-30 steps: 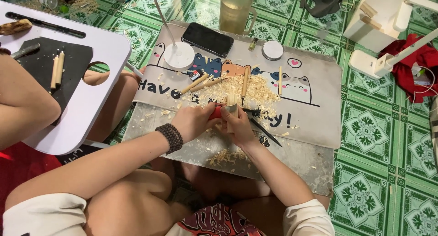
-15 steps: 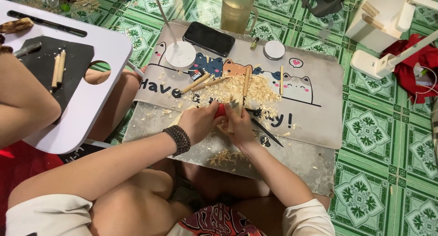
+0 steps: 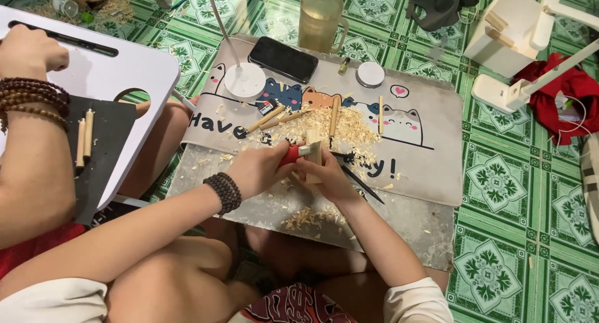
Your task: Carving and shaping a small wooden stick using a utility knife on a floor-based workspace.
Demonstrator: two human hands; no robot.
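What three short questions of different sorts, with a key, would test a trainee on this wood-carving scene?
1. True or false: the left hand holds a red-handled tool.
2. Which lies on the mat closest to the plastic jug? A: black phone B: red cloth C: bead bracelet
3. Fill in: the right hand has its grip on a small block of ____.

Key: 1 true; 2 A; 3 wood. Shavings lie piled just beyond both hands, and the bracelet sits on the left wrist.
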